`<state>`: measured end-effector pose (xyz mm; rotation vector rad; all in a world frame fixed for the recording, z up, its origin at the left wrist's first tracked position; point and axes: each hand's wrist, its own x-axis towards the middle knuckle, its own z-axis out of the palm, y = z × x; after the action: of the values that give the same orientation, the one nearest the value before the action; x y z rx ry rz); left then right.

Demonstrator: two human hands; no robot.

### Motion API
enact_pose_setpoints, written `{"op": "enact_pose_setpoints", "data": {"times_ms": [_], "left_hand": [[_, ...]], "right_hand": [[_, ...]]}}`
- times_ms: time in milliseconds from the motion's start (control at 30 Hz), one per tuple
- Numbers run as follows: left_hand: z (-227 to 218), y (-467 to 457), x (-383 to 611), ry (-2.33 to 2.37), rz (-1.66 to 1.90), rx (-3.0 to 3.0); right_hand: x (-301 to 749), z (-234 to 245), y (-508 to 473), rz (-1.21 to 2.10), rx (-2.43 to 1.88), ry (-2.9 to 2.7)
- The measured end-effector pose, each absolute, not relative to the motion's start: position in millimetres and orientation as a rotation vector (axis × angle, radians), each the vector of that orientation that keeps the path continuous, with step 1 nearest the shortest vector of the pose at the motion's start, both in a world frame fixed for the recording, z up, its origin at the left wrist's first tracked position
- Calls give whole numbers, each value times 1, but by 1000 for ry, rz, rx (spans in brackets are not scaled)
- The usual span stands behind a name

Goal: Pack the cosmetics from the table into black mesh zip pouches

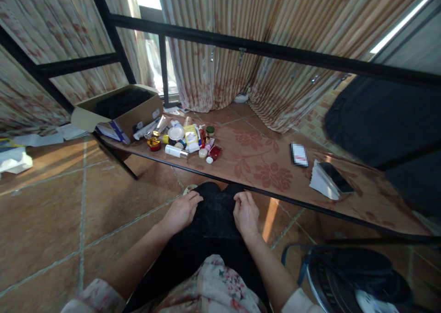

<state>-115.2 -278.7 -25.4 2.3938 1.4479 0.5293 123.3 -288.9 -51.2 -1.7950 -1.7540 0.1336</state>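
I sit facing a low wooden table (262, 159) with a flower pattern. My left hand (181, 210) rests on my left knee, fingers curled loosely over the dark trousers. My right hand (245, 213) lies on my right knee in the same way. Neither hand holds anything. On the table's far left lies a heap of several small cosmetics: jars, tubes and a yellow sachet (190, 136). A white bottle (175, 151) and a red tube (214, 153) lie at the heap's near edge, well beyond both hands.
An open cardboard box (119, 108) stands at the table's left end. A small card (299, 154) and a phone on a white box (330, 179) lie to the right. Black bed-frame bars (275, 51) cross overhead. A fan (344, 276) sits at bottom right.
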Motion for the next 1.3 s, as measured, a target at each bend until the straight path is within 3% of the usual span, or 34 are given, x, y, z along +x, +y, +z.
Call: {"op": "enact_pose_setpoints", "data": {"times_ms": [233,433,867,1100,1300], "left_hand": [[-5,-290,-82,1836,254,2223],[-25,-321,-54,1837,369,2442],[-28,-328,-56,1758,237,2436],[-32,-329,-53,1777,270,2433],[-33,-330,-54,1782,300,2440]], "right_hand": [[123,-52,-289,80,-1775,-1801],[126,-51,-289,117,-1746,-1782],[154,-44,-286,636,-1644,-1443],[121,4,-320,112,-1616,-1841],[101,-29,-334,89,-1640,-2247]]}}
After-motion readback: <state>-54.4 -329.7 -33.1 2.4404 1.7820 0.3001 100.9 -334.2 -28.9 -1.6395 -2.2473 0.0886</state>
